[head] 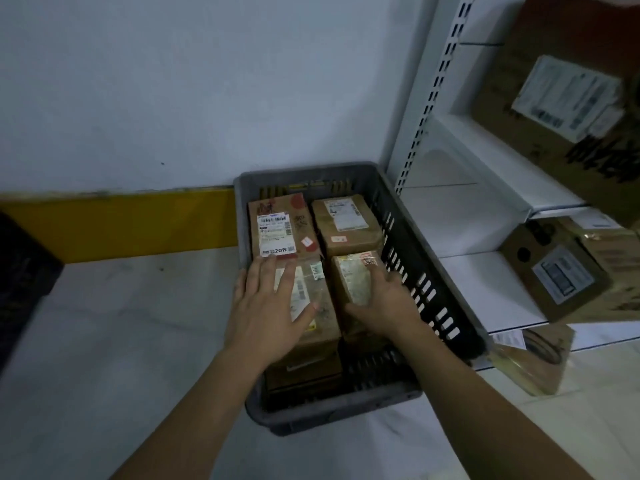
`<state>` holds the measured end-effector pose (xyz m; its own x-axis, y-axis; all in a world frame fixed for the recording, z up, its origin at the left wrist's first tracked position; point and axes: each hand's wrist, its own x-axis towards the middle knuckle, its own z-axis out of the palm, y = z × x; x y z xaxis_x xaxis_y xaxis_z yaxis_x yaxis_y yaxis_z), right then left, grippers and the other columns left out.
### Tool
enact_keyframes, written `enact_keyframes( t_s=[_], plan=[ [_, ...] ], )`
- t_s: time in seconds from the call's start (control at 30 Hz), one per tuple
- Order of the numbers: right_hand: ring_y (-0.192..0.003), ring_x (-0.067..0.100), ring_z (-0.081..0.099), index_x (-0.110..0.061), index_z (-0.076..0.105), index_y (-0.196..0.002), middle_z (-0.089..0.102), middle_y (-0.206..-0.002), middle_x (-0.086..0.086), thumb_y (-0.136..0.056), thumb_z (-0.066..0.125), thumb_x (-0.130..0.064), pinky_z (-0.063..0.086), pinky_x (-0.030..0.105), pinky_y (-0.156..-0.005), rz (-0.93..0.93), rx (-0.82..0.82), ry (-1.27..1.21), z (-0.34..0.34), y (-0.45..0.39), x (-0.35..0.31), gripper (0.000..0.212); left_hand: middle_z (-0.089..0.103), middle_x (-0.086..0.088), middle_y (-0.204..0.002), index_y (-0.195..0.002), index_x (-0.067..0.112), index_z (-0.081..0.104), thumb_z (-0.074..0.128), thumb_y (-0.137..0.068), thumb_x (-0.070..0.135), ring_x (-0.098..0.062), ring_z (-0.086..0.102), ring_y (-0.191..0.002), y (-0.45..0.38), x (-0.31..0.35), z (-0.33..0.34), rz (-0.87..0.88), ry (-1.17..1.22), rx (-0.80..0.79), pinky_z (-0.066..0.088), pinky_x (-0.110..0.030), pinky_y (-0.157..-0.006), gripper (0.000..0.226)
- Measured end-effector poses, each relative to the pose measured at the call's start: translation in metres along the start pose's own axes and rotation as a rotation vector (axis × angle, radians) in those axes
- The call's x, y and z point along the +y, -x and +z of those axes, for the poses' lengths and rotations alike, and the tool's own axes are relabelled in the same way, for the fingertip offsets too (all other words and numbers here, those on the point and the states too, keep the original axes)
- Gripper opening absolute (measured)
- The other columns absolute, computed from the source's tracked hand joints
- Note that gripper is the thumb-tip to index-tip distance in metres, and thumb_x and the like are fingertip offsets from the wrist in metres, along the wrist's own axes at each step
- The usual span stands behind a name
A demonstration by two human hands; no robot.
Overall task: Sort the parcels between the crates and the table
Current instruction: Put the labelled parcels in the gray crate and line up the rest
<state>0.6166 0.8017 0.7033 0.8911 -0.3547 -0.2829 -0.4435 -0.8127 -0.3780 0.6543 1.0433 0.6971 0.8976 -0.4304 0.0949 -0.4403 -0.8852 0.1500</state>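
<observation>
White floor by wall, grey crate point(408, 216) | four parcels inside | left hand point(273, 306) flat on near-left parcel point(318, 299) | right hand point(384, 299) curled round near-right parcel point(353, 275) | sorting seems early

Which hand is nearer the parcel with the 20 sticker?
Left. The left hand has fingertips at that parcel's near edge; the right hand grips another parcel beside it.

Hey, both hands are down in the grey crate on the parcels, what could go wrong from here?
The parcels sit packed tight, so the right hand lifting the front right parcel may snag its neighbours or scrape the crate wall. The left hand lies flat on the front left parcel without gripping, so it could slip.
</observation>
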Motion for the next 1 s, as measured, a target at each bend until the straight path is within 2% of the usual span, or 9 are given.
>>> enact_keyframes(
  t_s=[0.17, 0.3, 0.53, 0.73, 0.87, 0.93, 1.0],
  plan=[
    [-0.141, 0.045, 0.047, -0.032, 0.019, -0.167, 0.029, -0.157, 0.020, -0.088, 0.075, -0.067, 0.047, 0.053, -0.118, 0.022, -0.073, -0.006, 0.009, -0.015, -0.009, 0.103, 0.017, -0.012, -0.178, -0.171, 0.025, 0.020, 0.023, -0.101, 0.080, -0.033, 0.008, -0.165, 0.002, 0.003, -0.001, 0.002, -0.002, -0.012, 0.009, -0.056, -0.133, 0.089],
    [-0.142, 0.046, 0.046, -0.028, 0.009, -0.169, 0.026, -0.157, 0.022, -0.091, 0.071, -0.070, 0.046, 0.054, -0.118, 0.017, -0.114, 0.084, 0.011, -0.020, -0.013, 0.108, 0.010, -0.011, -0.179, -0.172, 0.027, 0.013, 0.014, -0.099, 0.081, -0.031, 0.001, -0.165, 0.003, 0.006, -0.003, 0.003, -0.045, -0.037, 0.006, -0.056, -0.132, 0.091],
    [-0.156, 0.046, 0.030, -0.029, -0.010, -0.172, -0.002, -0.176, 0.022, -0.097, 0.061, -0.073, 0.037, 0.055, -0.126, 0.001, -0.177, 0.206, 0.012, -0.014, -0.007, 0.112, 0.014, -0.012, -0.178, -0.172, 0.025, 0.017, 0.013, -0.098, 0.080, -0.033, 0.004, -0.165, 0.001, 0.006, -0.003, 0.017, -0.045, -0.028, 0.006, -0.057, -0.132, 0.092],
    [-0.157, 0.047, 0.027, -0.030, -0.011, -0.172, -0.006, -0.176, 0.024, -0.097, 0.060, -0.073, 0.036, 0.057, -0.125, 0.023, -0.174, 0.250, 0.019, -0.013, -0.009, 0.111, 0.018, -0.014, -0.177, -0.171, 0.024, 0.022, 0.014, -0.098, 0.079, -0.034, 0.007, -0.165, 0.002, 0.005, 0.000, 0.016, -0.017, -0.033, 0.007, -0.057, -0.132, 0.091],
    [-0.162, 0.047, 0.016, -0.032, -0.011, -0.171, -0.008, -0.178, 0.019, -0.092, 0.054, -0.084, 0.032, 0.063, -0.126, -0.003, -0.195, 0.273, 0.014, -0.014, -0.006, 0.115, 0.020, -0.012, -0.176, -0.169, 0.026, 0.025, 0.024, -0.101, 0.076, -0.033, 0.010, -0.164, 0.002, -0.002, 0.001, 0.007, 0.000, -0.022, 0.010, -0.055, -0.133, 0.085],
    [-0.163, 0.047, 0.013, -0.030, -0.005, -0.172, -0.006, -0.180, 0.016, -0.095, 0.047, -0.085, 0.031, 0.065, -0.126, -0.043, -0.183, 0.308, 0.003, -0.012, -0.005, 0.108, 0.021, -0.010, -0.176, -0.169, 0.027, 0.027, 0.034, -0.103, 0.073, -0.032, 0.012, -0.164, 0.002, -0.001, 0.000, -0.011, 0.065, 0.011, 0.011, -0.052, -0.134, 0.081],
    [-0.162, 0.044, 0.019, -0.026, 0.007, -0.172, 0.005, -0.180, 0.014, -0.100, 0.043, -0.079, 0.034, 0.062, -0.125, -0.119, -0.141, 0.331, -0.016, -0.006, -0.006, 0.096, 0.018, -0.009, -0.178, -0.169, 0.027, 0.024, 0.040, -0.104, 0.070, -0.031, 0.008, -0.165, 0.000, -0.003, -0.003, -0.035, 0.126, 0.014, 0.012, -0.050, -0.134, 0.080]
  ],
)
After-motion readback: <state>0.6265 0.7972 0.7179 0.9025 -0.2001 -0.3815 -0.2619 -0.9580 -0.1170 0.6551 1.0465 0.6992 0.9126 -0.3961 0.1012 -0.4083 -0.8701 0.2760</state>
